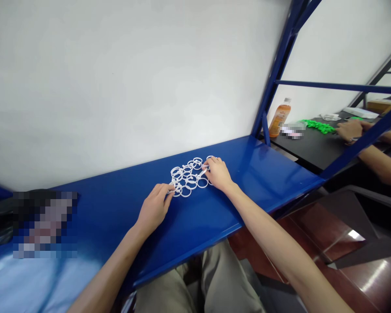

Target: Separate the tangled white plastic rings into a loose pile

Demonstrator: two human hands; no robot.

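Several white rings (186,176) lie in a loose cluster on the blue shelf top (195,213), some overlapping one another. At the cluster's left end, my left hand (156,201) pinches a white ring with thumb and fingertips. My right hand (217,173) is at the right end, its fingers closed on another white ring that looks tilted up from the surface. Part of the rings near each hand is hidden by the fingers. Whether the rings are linked together I cannot tell.
A white wall (133,87) rises behind the shelf, and a blue metal post (276,65) stands at right. Beyond it, a black table (306,150) holds an orange drink bottle (279,117) and green pieces (319,126) near another person's hands (350,130). A black bag (0,221) lies left.
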